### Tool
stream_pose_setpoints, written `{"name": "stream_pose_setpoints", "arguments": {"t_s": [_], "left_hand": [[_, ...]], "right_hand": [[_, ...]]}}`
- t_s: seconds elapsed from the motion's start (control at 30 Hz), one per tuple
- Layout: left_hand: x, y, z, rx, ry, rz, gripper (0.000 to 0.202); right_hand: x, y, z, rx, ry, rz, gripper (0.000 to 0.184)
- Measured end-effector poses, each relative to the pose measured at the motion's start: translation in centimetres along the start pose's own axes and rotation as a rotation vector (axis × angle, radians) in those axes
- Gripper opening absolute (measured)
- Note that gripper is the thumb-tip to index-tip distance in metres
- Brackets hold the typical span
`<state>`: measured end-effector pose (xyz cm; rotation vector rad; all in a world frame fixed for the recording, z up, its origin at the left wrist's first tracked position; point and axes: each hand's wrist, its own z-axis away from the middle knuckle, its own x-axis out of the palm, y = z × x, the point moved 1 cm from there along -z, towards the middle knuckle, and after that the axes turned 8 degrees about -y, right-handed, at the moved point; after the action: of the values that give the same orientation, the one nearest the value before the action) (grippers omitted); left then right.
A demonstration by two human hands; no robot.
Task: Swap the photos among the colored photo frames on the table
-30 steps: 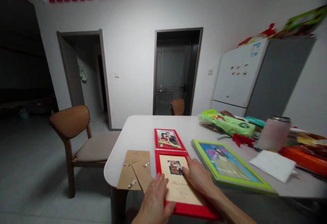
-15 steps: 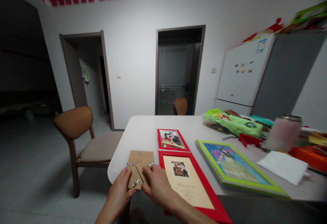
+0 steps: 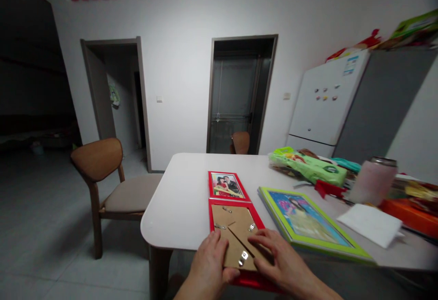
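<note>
A brown picture-frame backing board (image 3: 237,240) with metal clips and a slit lies over the opening of the lower red photo frame (image 3: 249,280), hiding its picture. My left hand (image 3: 212,263) grips the board's left edge, thumb near the lower corner. At the right edge, the fingers of my right hand (image 3: 278,256) curl onto the board, partly covering it. Beyond it lies a smaller red photo frame (image 3: 228,186) showing a picture of a couple. A green photo frame (image 3: 316,224), face up, is right of my right hand.
On the white table (image 3: 181,190), to the right, are a folded white tissue (image 3: 369,223), a pink bottle (image 3: 373,181), a green tissue pack (image 3: 308,165) and an orange box (image 3: 410,215). A wooden chair (image 3: 99,158) stands left of the table.
Both hands have moved right with the backing board, from the table left of the red frame to over the lower red frame, covering its picture. The view has shifted slightly.
</note>
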<state>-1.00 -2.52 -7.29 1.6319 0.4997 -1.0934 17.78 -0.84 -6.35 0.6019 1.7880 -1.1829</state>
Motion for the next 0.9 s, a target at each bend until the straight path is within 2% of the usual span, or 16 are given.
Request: {"name": "stream_pose_setpoints", "arguments": {"t_s": [0.1, 0.27, 0.37, 0.47, 0.63, 0.77, 0.9], "left_hand": [[0.6, 0.2, -0.8, 0.012, -0.014, -0.052, 0.054], [0.0, 0.4, -1.4, 0.013, -0.052, -0.087, 0.032], [-0.2, 0.5, -1.2, 0.001, -0.055, -0.096, 0.03], [0.2, 0.2, -0.8, 0.011, -0.043, -0.07, 0.037], [1.6, -0.7, -0.3, 0.126, -0.094, -0.022, 0.063], [1.8, -0.6, -0.4, 0.115, -0.079, -0.047, 0.065], [1.4, 0.1, -0.4, 0.065, -0.081, -0.057, 0.065]], "right_hand": [[0.4, 1.2, 0.3, 0.02, 0.001, 0.024, 0.034], [1.8, 1.9, -0.4, 0.019, 0.043, 0.12, 0.034], [2.2, 2.1, -0.6, 0.02, 0.044, 0.159, 0.032], [1.9, 2.3, -0.7, 0.026, 0.025, 0.174, 0.03], [1.3, 2.6, -1.9, 0.113, 0.064, 0.314, 0.035], [1.1, 2.7, -2.8, 0.183, 0.047, 0.422, 0.034], [0.8, 2.6, -2.5, 0.138, 0.021, 0.362, 0.036]]}}
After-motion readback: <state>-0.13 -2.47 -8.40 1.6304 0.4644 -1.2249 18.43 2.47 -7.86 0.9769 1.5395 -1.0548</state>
